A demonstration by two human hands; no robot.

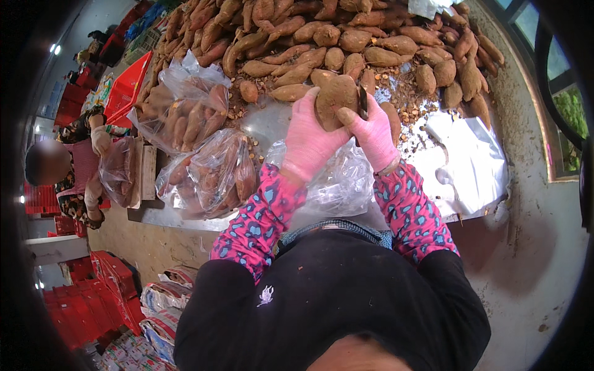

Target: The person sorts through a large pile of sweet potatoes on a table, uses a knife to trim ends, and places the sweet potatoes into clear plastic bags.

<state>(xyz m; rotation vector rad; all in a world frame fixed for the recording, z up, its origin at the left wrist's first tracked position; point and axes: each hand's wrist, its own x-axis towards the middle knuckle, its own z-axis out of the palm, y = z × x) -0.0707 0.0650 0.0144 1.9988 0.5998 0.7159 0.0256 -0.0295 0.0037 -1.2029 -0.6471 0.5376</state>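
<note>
A large sweet potato [336,103] is held up over the metal table [260,118]. My left hand [304,137], in a pink knit glove, grips it from the left and below. In my right hand [375,134], gloved alike, is a small dark-bladed knife [363,103], its blade along the sweet potato's right side. My right thumb, stained brown at the tip, presses on the sweet potato's face. Most of the knife's handle is hidden in the right hand. Beneath my wrists lies a crumpled clear plastic bag [341,183].
A heap of sweet potatoes [287,35] covers the table's far side. Two clear bags of sweet potatoes [185,123] [218,174] stand left. White plastic bags [478,162] and cut scraps [410,125] lie right. Further left, a person [83,157] handles a filled bag [119,171] near red crates [88,306].
</note>
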